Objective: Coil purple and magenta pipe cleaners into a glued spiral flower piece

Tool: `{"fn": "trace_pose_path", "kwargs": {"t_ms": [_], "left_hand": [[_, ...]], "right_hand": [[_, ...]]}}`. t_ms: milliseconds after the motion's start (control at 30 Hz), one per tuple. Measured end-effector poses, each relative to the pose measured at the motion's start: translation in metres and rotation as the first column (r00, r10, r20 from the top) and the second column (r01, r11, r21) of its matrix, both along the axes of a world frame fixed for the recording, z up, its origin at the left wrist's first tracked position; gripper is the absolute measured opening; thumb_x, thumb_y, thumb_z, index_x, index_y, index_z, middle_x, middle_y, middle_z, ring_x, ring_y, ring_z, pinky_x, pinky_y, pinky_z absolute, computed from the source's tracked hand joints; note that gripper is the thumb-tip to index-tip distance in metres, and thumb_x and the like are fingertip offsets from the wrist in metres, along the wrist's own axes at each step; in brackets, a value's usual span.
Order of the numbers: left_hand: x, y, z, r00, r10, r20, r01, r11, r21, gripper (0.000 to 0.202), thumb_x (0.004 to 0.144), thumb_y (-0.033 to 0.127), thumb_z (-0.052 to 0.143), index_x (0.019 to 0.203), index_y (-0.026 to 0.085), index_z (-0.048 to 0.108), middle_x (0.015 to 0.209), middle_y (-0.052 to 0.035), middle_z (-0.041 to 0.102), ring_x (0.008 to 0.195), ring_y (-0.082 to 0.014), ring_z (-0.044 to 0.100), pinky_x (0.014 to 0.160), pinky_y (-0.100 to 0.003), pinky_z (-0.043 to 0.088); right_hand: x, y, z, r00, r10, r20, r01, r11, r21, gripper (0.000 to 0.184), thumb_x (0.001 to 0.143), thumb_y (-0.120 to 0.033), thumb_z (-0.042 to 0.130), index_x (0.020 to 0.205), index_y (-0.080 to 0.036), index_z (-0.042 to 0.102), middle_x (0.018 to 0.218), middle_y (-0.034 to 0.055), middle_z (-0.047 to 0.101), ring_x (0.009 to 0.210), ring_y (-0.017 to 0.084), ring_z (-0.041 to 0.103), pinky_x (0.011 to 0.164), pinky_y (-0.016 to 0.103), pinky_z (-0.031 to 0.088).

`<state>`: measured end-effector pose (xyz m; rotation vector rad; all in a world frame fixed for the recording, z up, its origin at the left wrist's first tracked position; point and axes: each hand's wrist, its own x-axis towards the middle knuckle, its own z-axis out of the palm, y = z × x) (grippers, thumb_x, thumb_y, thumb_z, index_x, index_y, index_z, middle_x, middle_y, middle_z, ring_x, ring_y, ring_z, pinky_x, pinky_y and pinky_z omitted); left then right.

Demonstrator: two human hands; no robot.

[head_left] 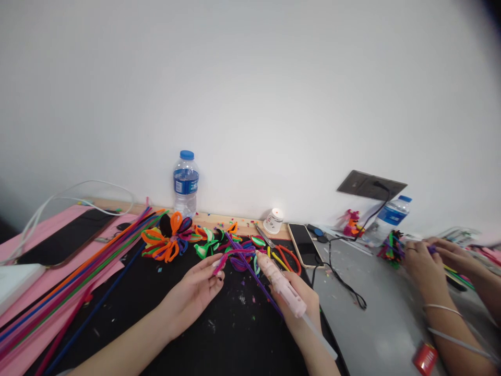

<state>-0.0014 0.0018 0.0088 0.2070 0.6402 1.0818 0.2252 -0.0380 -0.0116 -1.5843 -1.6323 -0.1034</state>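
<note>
My left hand point(198, 287) pinches a magenta pipe cleaner point(219, 265) above the black mat point(223, 334). In my right hand point(303, 300) is a pale pink hot glue gun point(278, 279), a translucent glue stick point(321, 338) sticking out of its rear. Its nozzle touches or nearly touches the magenta piece's far end; I cannot tell which. A long purple pipe cleaner point(261, 286) crosses there and runs down beside my right hand. Behind lie pipe-cleaner flowers, among them an orange one point(172, 237) and a green one point(206, 244).
Scissors point(290, 260) and a phone point(303, 243) lie beyond my right hand, near a paper cup point(273, 221). A water bottle point(186, 190) stands by the wall. Long pipe cleaners point(78, 282) spread at left. A co-worker's hands point(420, 261) work at right beside a cable point(344, 279).
</note>
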Motion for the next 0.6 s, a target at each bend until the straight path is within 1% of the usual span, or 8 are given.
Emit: {"fn": "trace_pose_path", "kwargs": {"t_ms": [100, 200, 367, 500, 600], "left_hand": [[0.0001, 0.0004, 0.0022, 1.0, -0.002, -0.006, 0.002, 1.0, -0.012, 0.024, 0.083, -0.004, 0.047, 0.088, 0.007, 0.068, 0.076, -0.0067, 0.063, 0.059, -0.0086, 0.061, 0.058, -0.018, 0.055], [0.0004, 0.0008, 0.003, 1.0, -0.006, -0.005, 0.006, 1.0, -0.011, 0.024, 0.083, -0.004, 0.047, 0.088, 0.007, 0.068, 0.075, -0.007, 0.063, 0.06, -0.0091, 0.061, 0.058, -0.018, 0.055], [-0.0004, 0.0007, -0.0004, 1.0, -0.009, -0.001, 0.009, 1.0, -0.003, 0.023, 0.084, -0.003, 0.047, 0.088, 0.007, 0.067, 0.075, -0.0067, 0.062, 0.06, -0.0087, 0.061, 0.06, -0.019, 0.056], [-0.0008, 0.0005, -0.0023, 1.0, -0.012, -0.008, 0.012, 1.0, 0.002, 0.024, 0.084, -0.004, 0.047, 0.089, 0.007, 0.067, 0.075, -0.0068, 0.062, 0.06, -0.0087, 0.061, 0.06, -0.019, 0.055], [0.0, 0.0014, -0.0029, 0.999, -0.008, -0.044, 0.008, 1.0, 0.002, 0.024, 0.083, -0.004, 0.048, 0.088, 0.008, 0.068, 0.074, -0.0066, 0.063, 0.06, -0.0086, 0.061, 0.059, -0.018, 0.055]], "right_hand": [[0.0042, 0.0, 0.0032, 1.0, 0.018, 0.007, -0.017, 0.997, -0.08, 0.01, 0.077, -0.032, 0.057, 0.071, -0.031, 0.065, 0.054, 0.0008, 0.066, 0.044, 0.017, 0.065, 0.036, 0.021, 0.049], [0.0051, -0.001, 0.0055, 1.0, 0.004, 0.021, -0.001, 0.994, -0.105, 0.009, 0.077, -0.031, 0.057, 0.074, -0.031, 0.066, 0.056, 0.0014, 0.067, 0.047, 0.018, 0.066, 0.038, 0.022, 0.05], [0.0012, -0.0027, 0.0052, 0.998, -0.059, 0.028, 0.061, 0.994, -0.093, 0.006, 0.074, -0.028, 0.06, 0.073, -0.029, 0.065, 0.059, 0.0016, 0.068, 0.049, 0.018, 0.066, 0.04, 0.023, 0.051], [0.0017, -0.0022, 0.006, 0.996, -0.072, 0.053, 0.076, 0.995, -0.068, 0.01, 0.078, -0.028, 0.056, 0.077, -0.03, 0.066, 0.063, 0.0021, 0.069, 0.053, 0.017, 0.067, 0.041, 0.021, 0.05], [0.0051, -0.0005, 0.0076, 0.992, -0.081, 0.096, 0.087, 0.995, -0.055, 0.011, 0.079, -0.03, 0.056, 0.078, -0.031, 0.067, 0.066, 0.0036, 0.07, 0.057, 0.019, 0.068, 0.041, 0.022, 0.05]]}}
